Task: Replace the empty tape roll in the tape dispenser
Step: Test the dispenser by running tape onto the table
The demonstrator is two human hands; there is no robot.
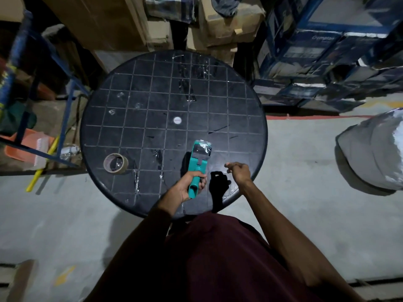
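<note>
Dispenser: a teal plastic hand-held tape dispenser (199,159) lies flat at the near side of the round black grid-patterned table (122,118), head pointing away, handle toward the person.
Left hand: the left hand (187,186) has its grip curled round the teal handle, thumb over the top.
Right hand: the right hand (238,171) hovers just right of the dispenser; its grip is narrow, fingertips drawn together. Whether it pinches a clear tape end, I cannot tell.
Dispenser head: crinkled clear film (204,147) shines over the front. The hub is not visible from this angle, so I cannot tell whether a core sits on it.
Roll: a brown-cored roll of clear tape (115,163) lies flat near the table's left edge, well apart from both hands. Whether it is the new roll or the spent one is not clear.
Handling, dispenser: probably light and stiff. The handle is the safe hold; the toothed cutter at the head is likely sharp, so fingers belong on the side plates.
Handling, roll: light and rigid if taken by the cardboard core or outer rim. The loose end would be sticky and prone to folding on itself.
Table surface: stray strips of clear tape (189,90) are stuck to it.
</note>
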